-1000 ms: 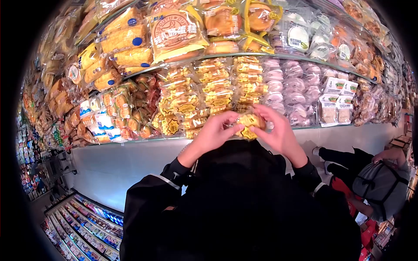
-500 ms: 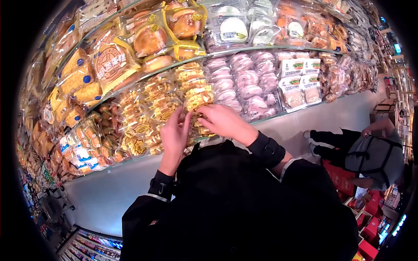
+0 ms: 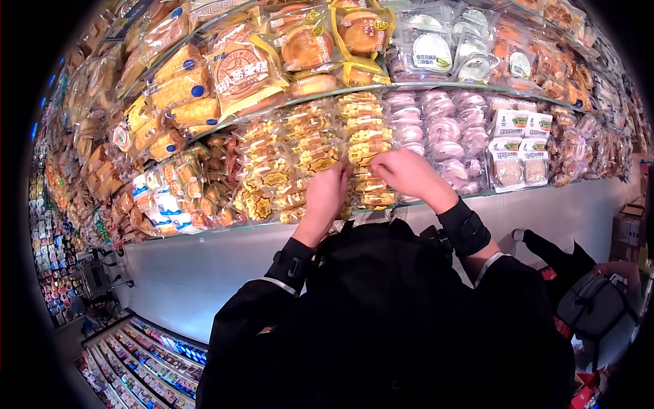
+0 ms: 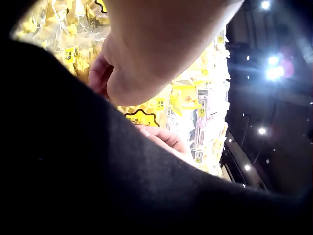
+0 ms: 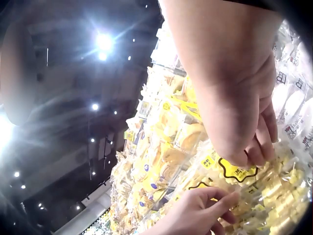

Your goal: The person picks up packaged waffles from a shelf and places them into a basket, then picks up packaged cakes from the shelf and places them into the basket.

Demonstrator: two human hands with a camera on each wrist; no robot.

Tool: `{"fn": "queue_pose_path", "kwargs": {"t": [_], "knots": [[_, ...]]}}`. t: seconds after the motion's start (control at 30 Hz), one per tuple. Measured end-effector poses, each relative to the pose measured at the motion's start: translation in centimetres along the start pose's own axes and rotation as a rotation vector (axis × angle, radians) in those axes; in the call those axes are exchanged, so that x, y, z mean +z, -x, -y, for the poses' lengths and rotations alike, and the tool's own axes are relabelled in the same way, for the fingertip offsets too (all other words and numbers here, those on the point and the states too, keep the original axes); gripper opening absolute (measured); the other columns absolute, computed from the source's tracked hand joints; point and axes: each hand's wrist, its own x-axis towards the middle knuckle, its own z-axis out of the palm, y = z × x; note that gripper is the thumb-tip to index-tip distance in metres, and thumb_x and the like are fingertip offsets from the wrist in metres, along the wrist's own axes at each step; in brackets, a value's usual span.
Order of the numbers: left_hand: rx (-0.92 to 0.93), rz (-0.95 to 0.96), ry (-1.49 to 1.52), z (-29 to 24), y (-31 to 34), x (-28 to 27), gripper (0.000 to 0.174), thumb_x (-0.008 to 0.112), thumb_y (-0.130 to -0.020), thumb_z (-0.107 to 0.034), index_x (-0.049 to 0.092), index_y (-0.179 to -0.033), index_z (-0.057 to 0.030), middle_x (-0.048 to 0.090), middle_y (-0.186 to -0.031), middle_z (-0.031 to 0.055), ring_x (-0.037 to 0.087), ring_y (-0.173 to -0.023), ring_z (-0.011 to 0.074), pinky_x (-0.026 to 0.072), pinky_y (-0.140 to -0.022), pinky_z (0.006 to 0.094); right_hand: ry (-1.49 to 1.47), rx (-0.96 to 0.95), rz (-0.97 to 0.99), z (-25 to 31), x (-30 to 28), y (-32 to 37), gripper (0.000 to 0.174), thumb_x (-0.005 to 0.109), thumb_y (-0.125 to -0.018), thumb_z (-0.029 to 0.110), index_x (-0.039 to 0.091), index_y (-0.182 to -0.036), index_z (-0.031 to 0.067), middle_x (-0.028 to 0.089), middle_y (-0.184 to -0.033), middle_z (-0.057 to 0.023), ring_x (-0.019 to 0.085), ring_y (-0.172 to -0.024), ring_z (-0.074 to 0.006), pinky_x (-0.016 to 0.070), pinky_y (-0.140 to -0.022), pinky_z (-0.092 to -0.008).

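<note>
Both hands work low in a column of clear-wrapped yellow snack packets (image 3: 369, 126) on the lower shelf. One packet with a yellow, wavy-edged label (image 5: 238, 171) lies between them in the right wrist view. My right hand (image 3: 412, 176) curls its fingers at that packet's edge, its palm covering part of it. My left hand (image 3: 327, 194) pinches with thumb and forefinger at the packet's other side. The same label (image 4: 142, 117) shows in the left wrist view, with right-hand fingertips (image 4: 155, 132) on its border.
Purple-white wrapped buns (image 3: 446, 129) fill the shelf to the right, followed by white-labelled packs (image 3: 507, 170). A glass shelf edge (image 3: 300, 102) runs above, bearing larger bagged cakes (image 3: 242, 71). A person with a backpack (image 3: 599, 310) is at the lower right.
A second ago both hands held a yellow packet in front of the shelf; they have since moved forward into the packet column. The view swung right, then back left.
</note>
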Motion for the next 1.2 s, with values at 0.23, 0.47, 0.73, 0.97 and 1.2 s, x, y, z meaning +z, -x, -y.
{"fn": "queue_pose_path", "kwargs": {"t": [0.23, 0.47, 0.73, 0.97, 1.2], "knots": [[-0.033, 0.09, -0.14, -1.0, 0.4, -1.5, 0.02, 0.065, -0.088, -0.025, 0.066, -0.089, -0.0048, 0.063, -0.065, 0.0171, 0.063, -0.062, 0.0362, 0.0494, -0.058, 0.0438, 0.184, -0.023, -0.062, 0.6, 0.1, 0.2, 0.013, 0.058, -0.079, 0.013, 0.064, -0.073, 0.0036, 0.062, -0.07, -0.0194, 0.063, -0.07, -0.0389, 0.0502, -0.064, -0.0482], [0.212, -0.032, -0.077, -5.2, -1.4, -4.8, 0.036, 0.07, -0.084, -0.026, 0.061, -0.116, -0.0111, 0.062, -0.072, 0.0119, 0.063, -0.062, 0.0325, 0.0486, -0.053, 0.0417, 0.322, -0.034, -0.03, -0.5, 2.0, -0.2, 0.018, 0.058, -0.084, 0.018, 0.064, -0.074, 0.0037, 0.062, -0.068, -0.0176, 0.063, -0.069, -0.0374, 0.0505, -0.064, -0.0483], [0.365, -0.075, -0.099, -3.3, -2.4, -3.6, 0.022, 0.066, -0.088, -0.021, 0.067, -0.105, -0.0082, 0.062, -0.074, 0.0122, 0.063, -0.061, 0.0322, 0.0499, -0.053, 0.0404, 0.086, 0.351, -0.294, -1.1, 1.4, 2.2, 0.045, 0.067, -0.083, 0.046, 0.066, -0.076, 0.0018, 0.061, -0.062, -0.0153, 0.062, -0.061, -0.0358, 0.0479, -0.055, -0.0414], [0.276, -0.152, 0.149, -1.6, -2.3, -1.4, 0.024, 0.071, -0.085, -0.016, 0.067, -0.104, -0.0026, 0.063, -0.07, 0.0159, 0.063, -0.062, 0.0327, 0.0485, -0.054, 0.0366, 0.026, 0.174, -0.434, -2.3, 2.3, 2.0, 0.03, 0.063, -0.089, 0.035, 0.066, -0.081, 0.0067, 0.061, -0.062, -0.0153, 0.062, -0.063, -0.037, 0.0486, -0.056, -0.0458], [0.267, -0.136, 0.038, -2.8, -0.8, -2.1, 0.032, 0.067, -0.087, -0.017, 0.062, -0.116, -0.0055, 0.064, -0.07, 0.0149, 0.063, -0.059, 0.0319, 0.0496, -0.053, 0.0399, 0.084, 0.224, -0.281, -2.4, 2.0, 2.0, 0.033, 0.062, -0.09, 0.035, 0.065, -0.077, 0.0047, 0.06, -0.062, -0.0189, 0.061, -0.062, -0.0389, 0.0486, -0.057, -0.0468]]}}
